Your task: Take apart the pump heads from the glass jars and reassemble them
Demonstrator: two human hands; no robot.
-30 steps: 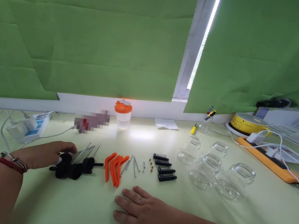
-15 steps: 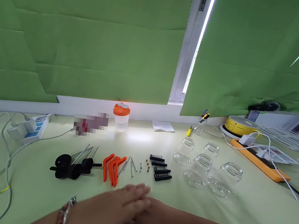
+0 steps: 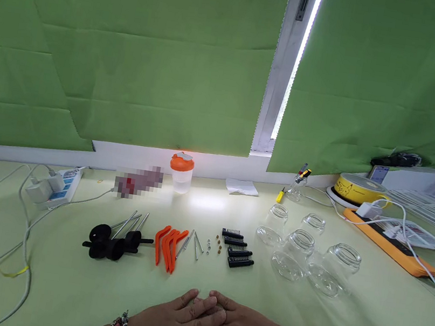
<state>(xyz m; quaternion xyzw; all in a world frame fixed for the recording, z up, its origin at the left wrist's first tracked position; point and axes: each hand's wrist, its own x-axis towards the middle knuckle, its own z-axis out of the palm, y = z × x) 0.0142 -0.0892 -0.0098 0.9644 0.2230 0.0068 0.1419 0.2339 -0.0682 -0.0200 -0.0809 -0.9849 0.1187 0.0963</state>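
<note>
Bent orange pieces (image 3: 165,250) (some overlapping) lie flat between black round-ended parts (image 3: 98,251) and thin silver screws (image 3: 196,246).

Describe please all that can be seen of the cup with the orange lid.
The cup stands upright on the table, close to the wall. Its body is whitish and translucent, and looks like plastic. The orange lid is on, with a pale grey piece on top. Nothing but the table is seen touching it. Whether the cup holds anything, I cannot tell.
</note>
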